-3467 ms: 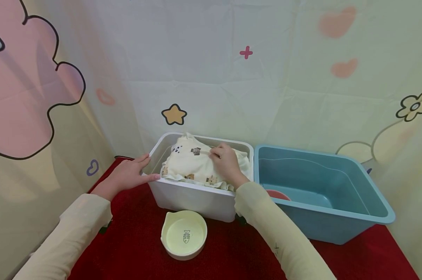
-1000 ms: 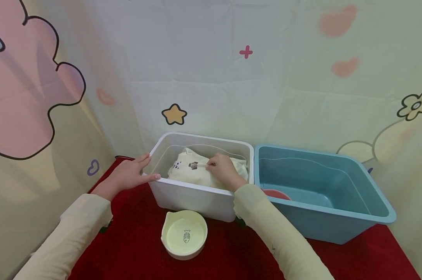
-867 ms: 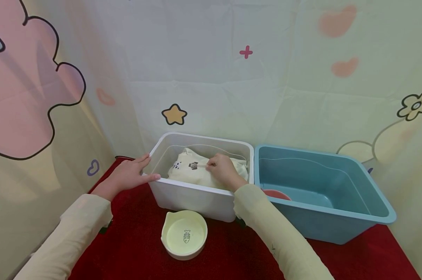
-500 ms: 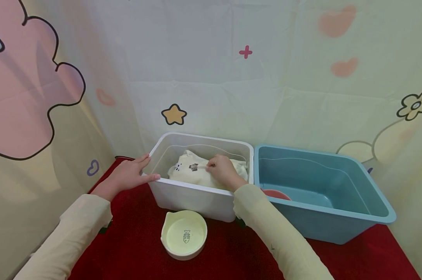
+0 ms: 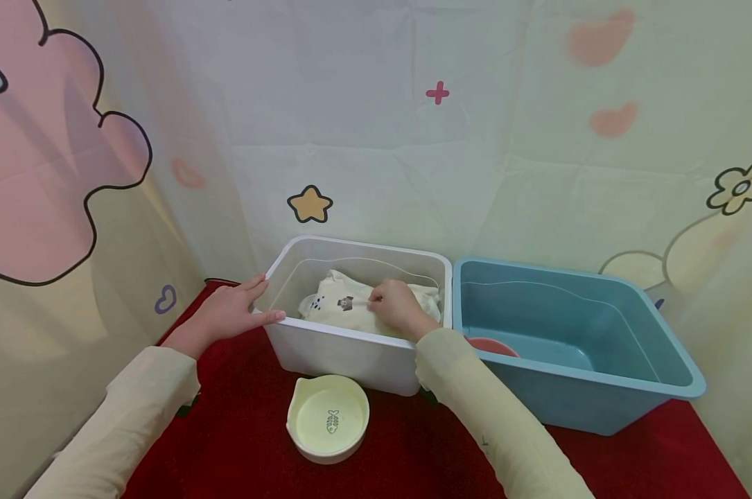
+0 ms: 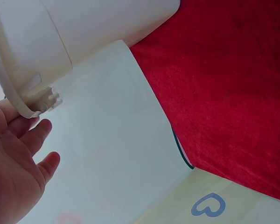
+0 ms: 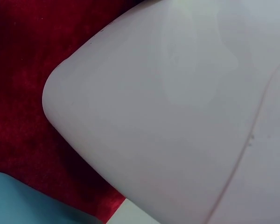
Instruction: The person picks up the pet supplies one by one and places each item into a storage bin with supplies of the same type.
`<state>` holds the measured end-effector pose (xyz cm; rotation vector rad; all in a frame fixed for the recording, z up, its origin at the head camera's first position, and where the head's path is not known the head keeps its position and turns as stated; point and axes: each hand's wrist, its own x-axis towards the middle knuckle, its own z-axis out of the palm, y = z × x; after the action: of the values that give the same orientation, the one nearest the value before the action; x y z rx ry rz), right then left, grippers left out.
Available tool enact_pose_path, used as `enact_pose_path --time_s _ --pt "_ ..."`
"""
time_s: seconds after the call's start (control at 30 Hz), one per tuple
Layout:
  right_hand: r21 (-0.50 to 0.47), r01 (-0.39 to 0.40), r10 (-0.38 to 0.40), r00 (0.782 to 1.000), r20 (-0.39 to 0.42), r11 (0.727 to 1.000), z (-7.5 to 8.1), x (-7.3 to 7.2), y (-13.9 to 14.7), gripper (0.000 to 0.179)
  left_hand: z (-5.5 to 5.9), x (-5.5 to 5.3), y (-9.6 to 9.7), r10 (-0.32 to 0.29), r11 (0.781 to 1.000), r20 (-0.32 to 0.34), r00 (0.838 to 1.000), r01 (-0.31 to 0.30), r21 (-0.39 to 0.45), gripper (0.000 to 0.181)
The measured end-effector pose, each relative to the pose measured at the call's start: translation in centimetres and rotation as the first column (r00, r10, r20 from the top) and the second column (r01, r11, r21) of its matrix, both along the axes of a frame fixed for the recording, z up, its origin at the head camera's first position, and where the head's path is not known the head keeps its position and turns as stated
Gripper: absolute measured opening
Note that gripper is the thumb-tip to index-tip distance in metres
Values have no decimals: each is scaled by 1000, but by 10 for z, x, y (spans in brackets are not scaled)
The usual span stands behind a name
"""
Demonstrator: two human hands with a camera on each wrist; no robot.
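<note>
In the head view a white bin (image 5: 351, 346) holds a cream cushion (image 5: 341, 312) printed with small animals, lying low inside. My right hand (image 5: 397, 308) reaches over the front rim and pinches the cushion's top between thumb and fingertips. At the bin's front left corner rests my left hand (image 5: 235, 308), its thumb along the front rim and its fingers at the left rim. The left wrist view has the left hand's fingers (image 6: 35, 137) loosely bent beneath the rim. Only the bin's outer wall (image 7: 144, 102) fills the right wrist view; the right hand is hidden there.
To the right stands a blue bin (image 5: 575, 319) with a red rounded thing (image 5: 493, 347) inside. A pale yellow ear-shaped bowl (image 5: 328, 419) with a fish-bone print sits in front of the white bin. Red cloth (image 5: 238, 443) covers the table; a printed curtain hangs behind.
The cushion has sunk from the rim's height deeper into the white bin, and my right hand has moved down with it. My left hand has kept its place on the rim.
</note>
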<state>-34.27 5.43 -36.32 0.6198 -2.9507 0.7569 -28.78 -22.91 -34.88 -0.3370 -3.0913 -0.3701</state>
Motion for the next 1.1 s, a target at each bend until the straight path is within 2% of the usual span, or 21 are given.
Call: enact_pose_path --time_s 0.4,0.67,0.9,1.1 --pt "14 41 -42 996 84 999 3 2 -1 15 -2 -1 -1 0 1000 -2 1000 0 -7 95" --pt "-27 96 -90 981 172 995 2 3 0 20 -1 -1 -1 -4 1000 -5 1000 4 -8 94" --pt "-27 65 -60 985 160 998 -1 0 0 30 1 0 0 -10 1000 -3 1000 10 -13 93" --pt "-43 57 -48 982 183 997 -1 0 0 37 4 1 2 -15 1000 -1 1000 15 -13 91"
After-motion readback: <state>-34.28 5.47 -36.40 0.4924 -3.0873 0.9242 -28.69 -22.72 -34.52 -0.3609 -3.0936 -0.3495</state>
